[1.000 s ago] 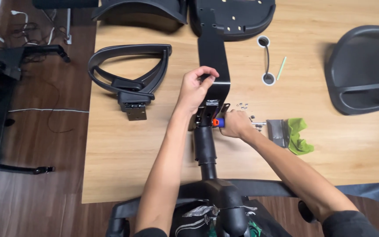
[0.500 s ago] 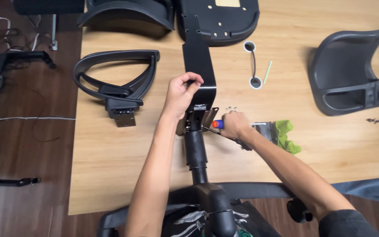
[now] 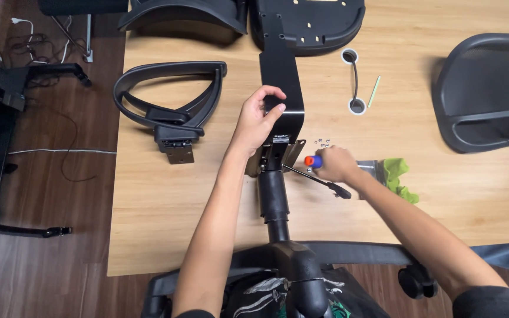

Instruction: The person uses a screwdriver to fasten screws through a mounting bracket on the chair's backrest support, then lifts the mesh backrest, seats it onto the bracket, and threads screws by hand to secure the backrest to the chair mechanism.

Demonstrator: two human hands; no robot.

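The left hand (image 3: 258,121) grips the black bracket (image 3: 281,88) at the middle of the worktop (image 3: 166,200). Just right, the right hand (image 3: 336,165) is closed around a screwdriver (image 3: 313,161).

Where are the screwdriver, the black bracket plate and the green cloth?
screwdriver (image 3: 313,161): head view, on the orange and blue handle end showing beside the right hand.
bracket plate (image 3: 280,70): head view, on its flat black upper face above the left hand.
green cloth (image 3: 397,174): head view, on its crumpled middle.
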